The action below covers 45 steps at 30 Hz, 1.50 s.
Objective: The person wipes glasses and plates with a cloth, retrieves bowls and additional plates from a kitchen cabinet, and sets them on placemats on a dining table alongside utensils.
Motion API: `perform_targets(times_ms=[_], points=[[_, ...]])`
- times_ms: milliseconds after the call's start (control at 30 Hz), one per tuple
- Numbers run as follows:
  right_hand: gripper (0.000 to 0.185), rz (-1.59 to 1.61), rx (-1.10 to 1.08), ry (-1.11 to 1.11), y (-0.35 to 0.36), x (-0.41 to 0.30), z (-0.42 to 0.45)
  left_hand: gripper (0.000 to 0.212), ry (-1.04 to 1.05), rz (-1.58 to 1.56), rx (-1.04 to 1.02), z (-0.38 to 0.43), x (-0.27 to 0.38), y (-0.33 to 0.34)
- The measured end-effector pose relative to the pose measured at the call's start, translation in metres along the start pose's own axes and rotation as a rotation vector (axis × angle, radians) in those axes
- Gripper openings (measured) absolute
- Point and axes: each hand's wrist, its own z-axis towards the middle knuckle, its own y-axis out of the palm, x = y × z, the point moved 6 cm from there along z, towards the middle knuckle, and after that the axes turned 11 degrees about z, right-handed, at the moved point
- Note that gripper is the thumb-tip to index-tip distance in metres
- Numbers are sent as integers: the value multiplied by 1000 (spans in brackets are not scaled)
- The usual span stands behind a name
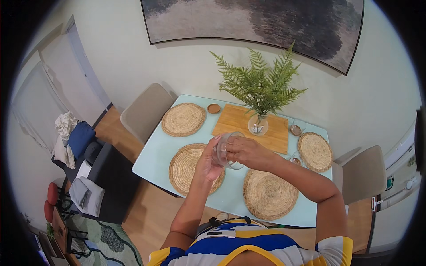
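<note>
A clear glass cup point(220, 153), tipped on its side above the table, rests in my left hand point(209, 163), whose thumb and palm wrap its base end. My right hand point(251, 153) reaches to its mouth from the right. The fingers of that hand show through the glass and appear to be inside the rim; whether they grip the glass or anything else cannot be told. Below the hands lie two round woven placemats, the near left one point(181, 171) and the near right one point(271, 196).
On the glass-topped table point(156, 153) are a far left placemat point(183, 119), a right placemat point(315, 152) and a wooden coaster point(213, 108). A fern in a round glass vase point(258, 125) stands on a wooden board point(229, 119). Two glasses, one far point(296, 128), one nearer point(296, 159), stand right.
</note>
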Motion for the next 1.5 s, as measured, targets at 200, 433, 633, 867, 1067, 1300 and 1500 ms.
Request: perform_targets(times_ms=[200,433,633,867,1067,1300,1500], points=[[30,333,156,508,20,5,-24,39,174,163,-33,-9,8,19],[30,1812,903,915,46,5,-42,33,272,45,-28,-5,-1,11],[24,1047,758,730,15,0,-35,39,428,190,-52,-7,3,24],[43,1734,729,824,-11,42,-69,51,79,109,-356,-6,0,13],[24,1696,742,1084,5,59,-71,31,14,98,-523,-11,-9,11],[21,1176,1155,772,-12,77,-80,10,223,367,-269,-27,0,26],[24,440,843,422,-11,17,-60,6,367,539,-19,-23,9,20]])
